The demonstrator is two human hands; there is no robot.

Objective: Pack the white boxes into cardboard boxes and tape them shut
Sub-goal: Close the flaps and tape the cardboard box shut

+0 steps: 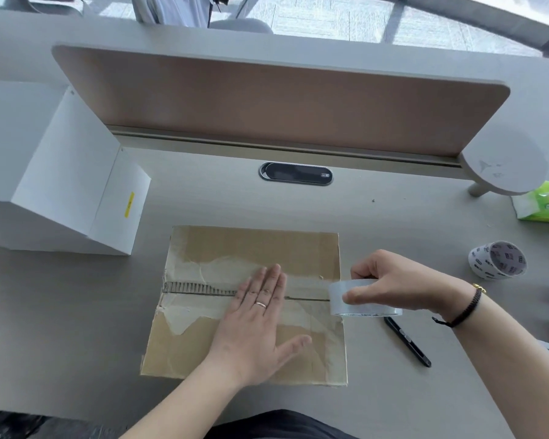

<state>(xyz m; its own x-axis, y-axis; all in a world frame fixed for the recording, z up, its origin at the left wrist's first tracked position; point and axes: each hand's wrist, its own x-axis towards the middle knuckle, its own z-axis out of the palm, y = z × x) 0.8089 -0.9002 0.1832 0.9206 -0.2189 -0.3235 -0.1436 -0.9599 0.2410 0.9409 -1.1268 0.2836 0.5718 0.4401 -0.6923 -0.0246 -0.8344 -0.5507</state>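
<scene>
A closed cardboard box (254, 248) lies in front of me on the desk, its top flaps meeting along a centre seam with torn old tape around it. My left hand (260, 315) presses flat on the seam, fingers straight. At the box's right edge my right hand (393, 286) grips a roll of clear tape (358, 299), and a strip of tape runs from the roll along the seam toward my left hand. Stacked white boxes (61, 172) stand at the left of the desk.
A black pen-like cutter (408, 342) lies right of the box. A printed tape roll (498, 259) sits farther right, with a green tissue pack (545, 201) behind it. A desk divider panel (282, 99) and a cable port (296, 174) are behind the box.
</scene>
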